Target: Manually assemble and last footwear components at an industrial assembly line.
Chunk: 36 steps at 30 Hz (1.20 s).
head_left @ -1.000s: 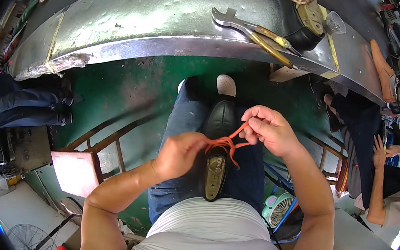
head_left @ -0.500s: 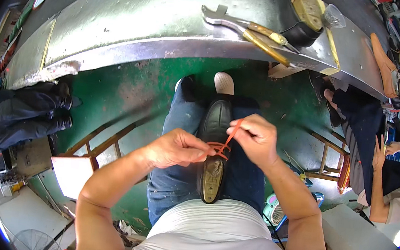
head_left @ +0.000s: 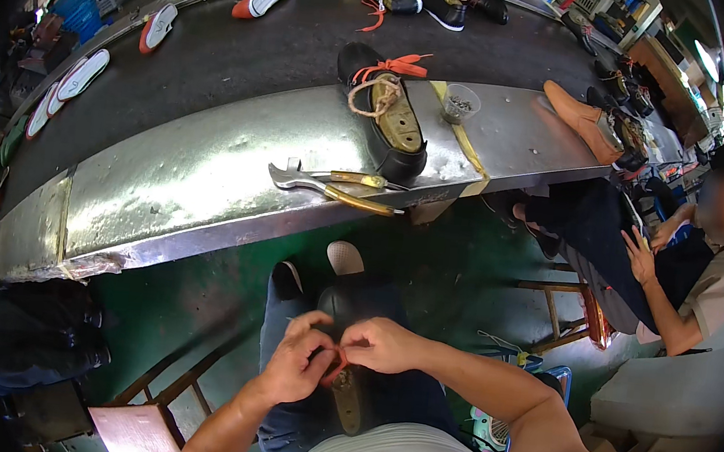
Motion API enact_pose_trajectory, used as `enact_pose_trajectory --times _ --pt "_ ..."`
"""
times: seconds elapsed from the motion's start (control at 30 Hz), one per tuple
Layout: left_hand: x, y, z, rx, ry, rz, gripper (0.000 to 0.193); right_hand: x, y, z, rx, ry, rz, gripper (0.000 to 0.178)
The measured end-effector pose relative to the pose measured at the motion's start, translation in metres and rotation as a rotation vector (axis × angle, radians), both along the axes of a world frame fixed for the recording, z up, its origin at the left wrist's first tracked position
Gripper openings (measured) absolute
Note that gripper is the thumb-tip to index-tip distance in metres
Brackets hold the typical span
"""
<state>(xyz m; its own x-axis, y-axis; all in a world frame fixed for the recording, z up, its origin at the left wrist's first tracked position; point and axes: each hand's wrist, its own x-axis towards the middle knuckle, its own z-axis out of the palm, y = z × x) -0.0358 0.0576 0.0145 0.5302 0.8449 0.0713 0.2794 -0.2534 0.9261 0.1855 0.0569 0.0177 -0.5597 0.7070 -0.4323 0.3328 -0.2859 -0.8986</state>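
Head view showed the black shoe (head_left: 352, 304) resting on the lap, with its toe pointed toward the desk (head_left: 229, 150). Above its opening, the orange lace (head_left: 333, 371) was pinched by the left hand (head_left: 301, 365) and the right hand (head_left: 379, 344), their fingertips brought almost together; how the strand was crossed could not be told, because of blur and covering fingers. By judgement, tying of the lace was in hand, and for the next move a firm pinch and an even pull from both sides seemed to be called for. The black shoe looked smooth and leather-like, and a hard, narrow, olive-gold last (head_left: 349, 408) was seen in its opening. Beyond the black shoe, on the dented shiny metal of the desk, a second shoe (head_left: 404, 164) with rough twine (head_left: 386, 94) was placed. Beyond the black shoe and to its right, a clear cup (head_left: 460, 104) of small pieces was set.
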Motion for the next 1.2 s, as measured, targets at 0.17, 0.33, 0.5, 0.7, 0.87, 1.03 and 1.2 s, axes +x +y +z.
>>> enact_pose_trajectory --times 0.17,0.33,0.5,0.7,0.87,1.03,1.2 --pt "-0.027 -0.017 -0.016 0.021 0.14 -0.039 0.008 0.05 -0.016 -0.023 0.763 -0.567 0.06 0.015" --pt "0.001 -0.09 -0.024 -0.195 -0.008 0.086 0.085 0.057 -0.051 -0.014 0.669 -0.419 -0.245 0.025" --pt "0.047 -0.11 -0.019 -0.07 0.468 0.145 0.12 0.05 -0.023 0.024 0.806 -0.308 -0.371 0.026" --pt "-0.025 -0.066 0.073 -0.983 -0.895 0.271 0.092 0.077 0.071 0.057 1.287 -0.372 -0.599 0.057" --pt "-0.06 0.003 0.131 -0.323 -0.836 0.418 0.089 0.087 0.163 0.077 1.185 -0.467 -0.633 0.093" --pt "-0.058 0.224 0.161 -0.126 -0.508 0.536 0.077 0.102 0.198 0.071 0.912 -0.352 -0.505 0.109" --pt "-0.089 0.436 0.104 -0.061 -0.181 0.642 0.06 0.092 0.203 0.068 0.985 -0.303 -0.474 0.11"
